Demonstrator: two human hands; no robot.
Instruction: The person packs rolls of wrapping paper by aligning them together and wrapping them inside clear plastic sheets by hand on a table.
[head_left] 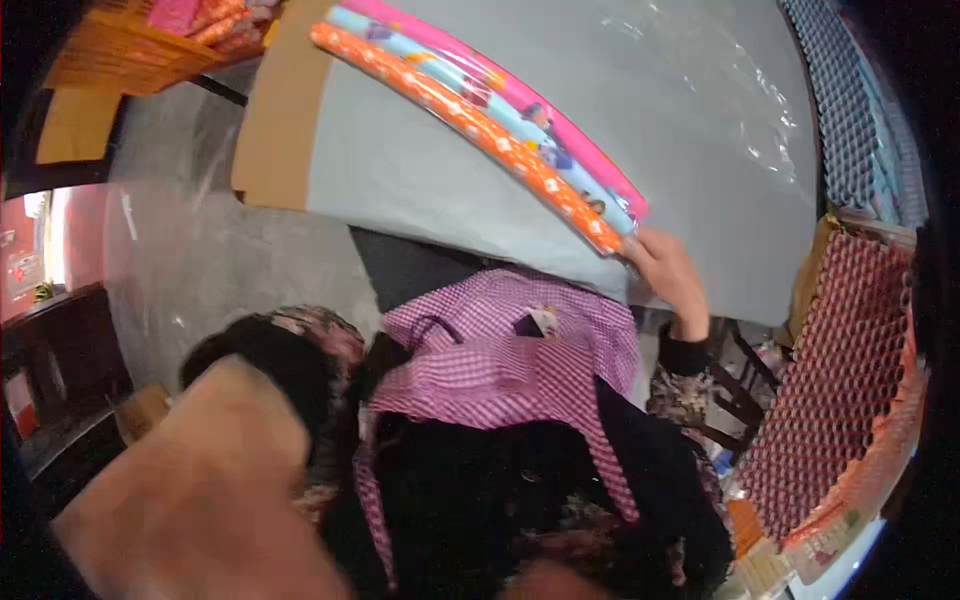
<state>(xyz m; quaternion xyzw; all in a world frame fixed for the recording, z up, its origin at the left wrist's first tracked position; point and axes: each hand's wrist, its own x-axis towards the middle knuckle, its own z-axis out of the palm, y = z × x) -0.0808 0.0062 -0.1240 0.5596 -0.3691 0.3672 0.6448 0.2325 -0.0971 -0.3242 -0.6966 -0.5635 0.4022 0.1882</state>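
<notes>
A pack of patterned wrapping paper rolls (500,135) lies slantwise over the grey table top (420,195). Orange, light blue and pink rolls sit side by side, with shiny clear film around them. My right hand (667,278) grips the near right end of the pack, its thumb and fingers at the roll ends. Close to the camera at lower left, my left hand (200,480) is large and smeared by motion. Its fingers cannot be made out, nor whether anything is in them.
Clear plastic film (750,110) glints on the table's right side. Cardboard (275,130) edges its left end. An orange basket (130,50) holds more patterned rolls at upper left. Red roll ends (840,370) and blue roll ends (850,100) are stacked at right. A checked apron (500,370) covers my front.
</notes>
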